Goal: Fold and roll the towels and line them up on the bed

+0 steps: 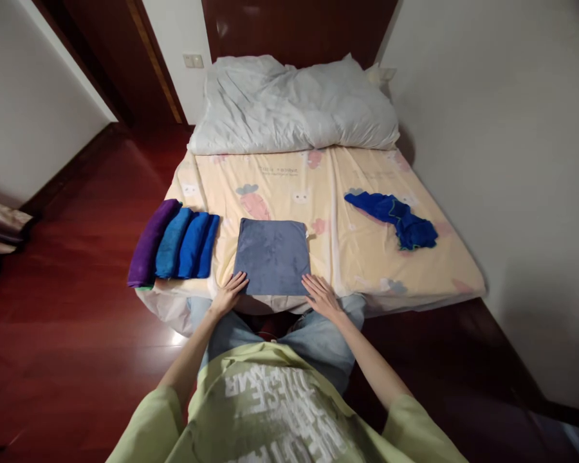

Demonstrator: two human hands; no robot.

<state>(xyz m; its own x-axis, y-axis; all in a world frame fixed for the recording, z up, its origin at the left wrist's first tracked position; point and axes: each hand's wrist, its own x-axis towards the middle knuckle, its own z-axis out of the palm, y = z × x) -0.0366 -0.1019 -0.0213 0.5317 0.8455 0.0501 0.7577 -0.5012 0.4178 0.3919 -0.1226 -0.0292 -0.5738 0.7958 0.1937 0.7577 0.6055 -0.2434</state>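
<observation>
A grey-blue cloth (273,257) lies flat and square on the bed's near edge, with a small pale tag at its right side. My left hand (229,294) rests on its near left corner, fingers stretched out. On the near right corner lies my right hand (321,296), its fingers also extended and flat. To the left, rolled or folded towels stand side by side: a purple towel (153,244), a teal-blue towel (174,243) and blue towels (193,244). A crumpled dark blue cloth (390,215) with green edging lies off to the right.
The bed (289,186) has a yellow sheet printed with carrots and rabbits. A bunched white quilt (294,109) lies at its far end, before a dark headboard (299,29). A wall (502,161) runs along the right; red wooden floor (77,308) spreads at left.
</observation>
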